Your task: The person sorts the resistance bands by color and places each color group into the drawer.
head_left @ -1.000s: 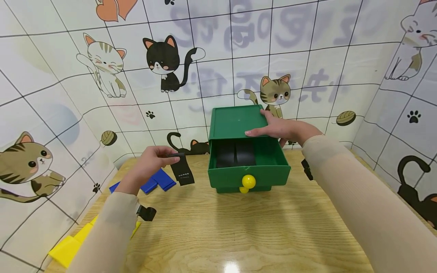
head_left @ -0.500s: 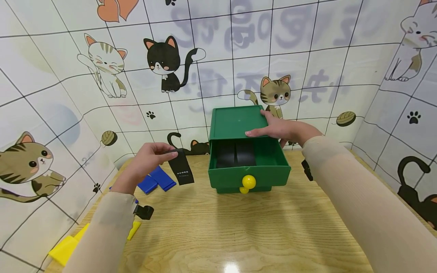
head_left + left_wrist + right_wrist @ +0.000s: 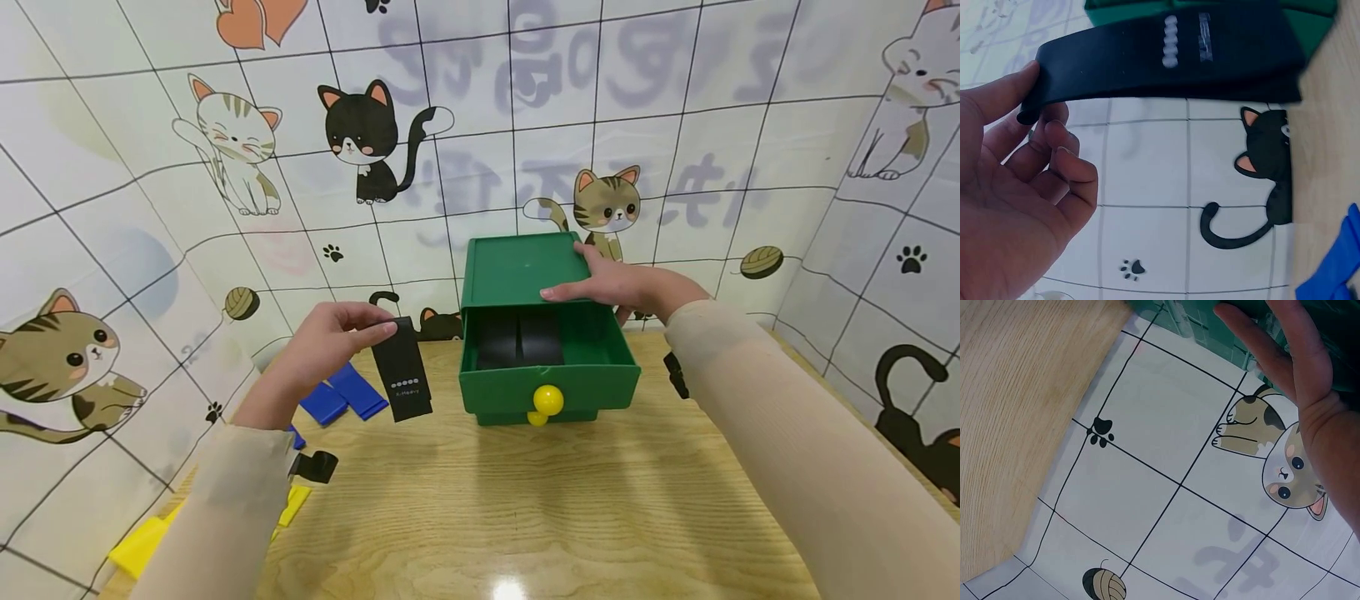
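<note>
The left hand (image 3: 333, 337) is pinching one end of a folded flat black rubber-like band (image 3: 402, 371), its white dots and lettering facing the person. Compared with half a second ago, that hand is holding its end slightly higher, and more of the band's printed face is showing. The band is hanging beside the box, apart from it and seemingly clear of the worktop (image 3: 487, 492), so it appears to be being lifted, still outside the drawer.

The right hand (image 3: 611, 283) is staying put with spread fingers, resting over the top right side of the green plastic box (image 3: 517, 271) near the worktop's back edge, probably steadying it. The pulled-out green drawer (image 3: 502, 390) is holding dark flat pieces (image 3: 498, 342). Folded blue strips (image 3: 360, 392) are lying near the worktop's back left corner, and yellow strips (image 3: 138, 546) along its left edge.
</note>
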Motion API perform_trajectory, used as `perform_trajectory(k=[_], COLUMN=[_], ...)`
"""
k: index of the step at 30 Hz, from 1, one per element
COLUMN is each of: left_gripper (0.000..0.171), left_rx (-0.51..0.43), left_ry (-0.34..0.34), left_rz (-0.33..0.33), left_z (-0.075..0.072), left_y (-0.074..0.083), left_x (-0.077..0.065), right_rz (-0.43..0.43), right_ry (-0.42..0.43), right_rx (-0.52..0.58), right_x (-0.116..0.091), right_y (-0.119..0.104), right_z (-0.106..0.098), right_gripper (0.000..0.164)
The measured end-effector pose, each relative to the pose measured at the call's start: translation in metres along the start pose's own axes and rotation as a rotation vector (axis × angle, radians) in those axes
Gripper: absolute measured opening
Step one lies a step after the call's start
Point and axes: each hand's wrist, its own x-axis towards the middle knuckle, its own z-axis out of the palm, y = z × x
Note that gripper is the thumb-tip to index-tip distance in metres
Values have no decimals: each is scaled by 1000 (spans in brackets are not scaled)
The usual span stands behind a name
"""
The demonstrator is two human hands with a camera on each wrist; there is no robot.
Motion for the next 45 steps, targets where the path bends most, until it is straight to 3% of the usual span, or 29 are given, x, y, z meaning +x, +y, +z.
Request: perform_trajectory(k=[9,24,34,45], left_gripper=[33,22,17,17], left_rx=[84,85,24,-35], left_ry=[29,-44,-113,-177], left_rz=[89,254,317,381], left_z=[-4,-4,22,52], left_y=[38,94,134,176], left_x=[-16,-48,-46,-29], right_rz=[4,3,-1,-19], right_ry=[-1,8,12,0], right_rx=[16,12,-6,16], right_x=[0,-1,-2,-1], right_y=[1,3,3,3], right_z=[1,0,-1,-1], right_gripper=[128,129,130,119])
